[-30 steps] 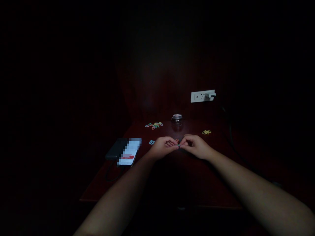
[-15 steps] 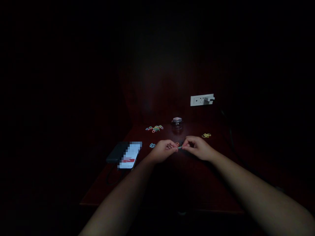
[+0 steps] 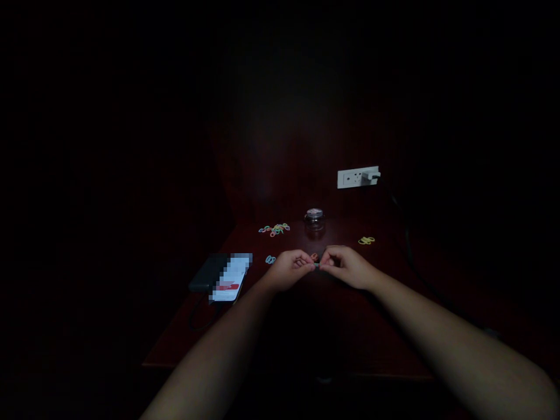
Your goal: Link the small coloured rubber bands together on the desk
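Pinching lightly seems the way to go with something this tiny, tbh. In the head view, what looks like a small greenish band [image 3: 317,265] is pinched at its two ends by the fingertips of the left hand [image 3: 289,271] and the right hand [image 3: 349,268], over the desk [image 3: 168,350] and right by the orange bands [image 3: 314,256]. Any pull should be kept even, so it isn't suddenly pinged off across the desk.

Legible text: none. On the phone screen [image 3: 233,279], partly pixelated, I cannot read the print; marks on the jar lid [image 3: 314,212] are too small.
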Available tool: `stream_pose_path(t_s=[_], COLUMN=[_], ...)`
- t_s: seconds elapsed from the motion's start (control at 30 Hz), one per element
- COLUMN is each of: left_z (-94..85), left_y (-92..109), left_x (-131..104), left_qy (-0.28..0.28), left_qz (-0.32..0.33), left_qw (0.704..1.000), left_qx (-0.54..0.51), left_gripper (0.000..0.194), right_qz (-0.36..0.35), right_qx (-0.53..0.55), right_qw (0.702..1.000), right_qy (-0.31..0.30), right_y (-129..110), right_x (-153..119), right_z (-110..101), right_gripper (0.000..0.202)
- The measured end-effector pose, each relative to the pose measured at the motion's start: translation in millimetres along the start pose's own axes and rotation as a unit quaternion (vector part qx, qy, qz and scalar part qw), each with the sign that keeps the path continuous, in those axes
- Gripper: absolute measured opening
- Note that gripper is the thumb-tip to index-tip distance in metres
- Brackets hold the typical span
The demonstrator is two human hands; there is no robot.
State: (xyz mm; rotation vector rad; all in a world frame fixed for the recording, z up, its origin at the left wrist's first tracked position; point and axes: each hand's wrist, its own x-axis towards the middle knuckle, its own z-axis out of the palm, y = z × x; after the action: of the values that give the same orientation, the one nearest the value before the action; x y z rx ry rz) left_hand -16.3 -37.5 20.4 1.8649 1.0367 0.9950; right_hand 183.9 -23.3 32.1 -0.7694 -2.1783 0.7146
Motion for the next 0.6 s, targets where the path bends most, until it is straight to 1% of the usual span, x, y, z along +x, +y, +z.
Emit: stream_pose_path(t_s=[0.2, 0.37, 0.6], left_z=[-1.7, -2.0, -2.4], left_y=[2.4, 3.6, 5.1], left_x=[-0.9, -1.3, -1.1], left_qy=[-0.007, -0.007, -0.003], left_qz=[0.002, 0.002, 0.007], left_qw=[1.000, 1.000, 1.000], left_qx=[0.009, 0.005, 0.016], left_gripper=[0.023, 0.023, 0.024], right_qz=[-0.007, 0.004, 0.004], right_qx=[-0.013, -0.003, 0.005], right_qw=[1.000, 1.000, 1.000], right_qy=[0.004, 0.002, -0.001], right_y=[0.6, 5.1, 3.1], right_x=[-0.1, -0.6, -0.6], right_z=[-0.6, -2.3, -0.5], right_gripper=[0.019, 0.020, 0.023])
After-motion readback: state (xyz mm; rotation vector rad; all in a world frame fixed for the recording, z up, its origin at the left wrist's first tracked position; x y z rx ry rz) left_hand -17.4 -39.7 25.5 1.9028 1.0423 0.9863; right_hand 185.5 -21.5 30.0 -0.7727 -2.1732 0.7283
